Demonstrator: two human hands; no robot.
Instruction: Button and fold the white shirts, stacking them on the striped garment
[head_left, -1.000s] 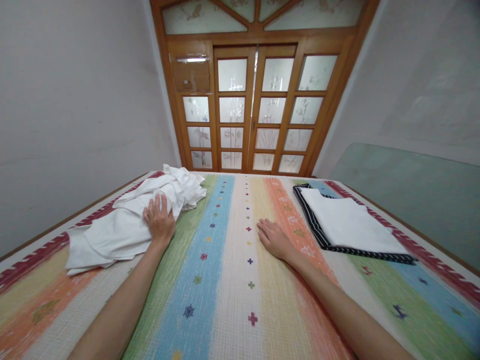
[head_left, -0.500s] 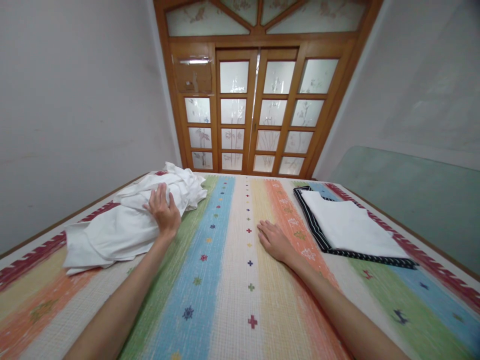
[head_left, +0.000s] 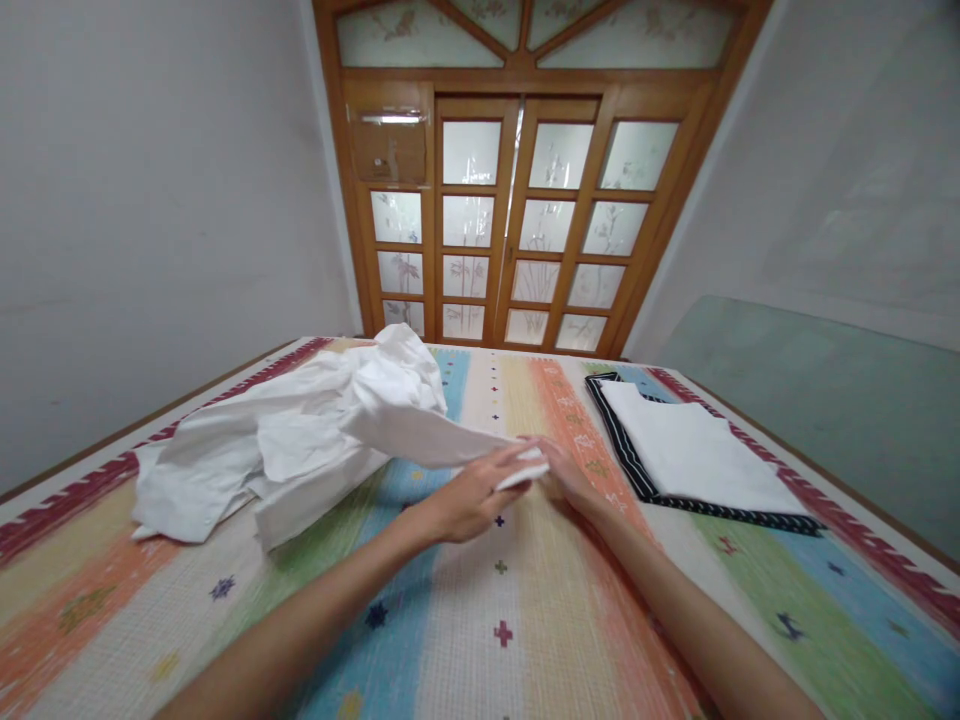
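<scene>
Glazed wooden doors (head_left: 504, 230) fill the back of the rm, pale wall (head_left: 150, 200) to the L, and a striped cloth (head_left: 469, 610) is spread in front w/ its bands running away toward the doors. White garment (head_left: 300, 425) lies crumpled on the L side, fwd and L of both hands; its bulk runs on a diag., from near L to far ctr. One long narrow part leaves the bulk and stretches R, slightly toward the wearer, lifted clear of the cloth at the hands' end.

Key relation, I'd judge: that strip's axis runs approx. crosswise, L to R, w/ the bulk beyond the L hand (head_left: 476, 492), so L is the nearer one. Its fingers pinch the strip's end; a white flap pokes out below them. R hand (head_left: 566, 478) meets it there, fingertips partly hidden, so can't tell if it grips. Well apart on the R: flat white piece (head_left: 690, 440) on black striped fabric (head_left: 624, 440).
</scene>
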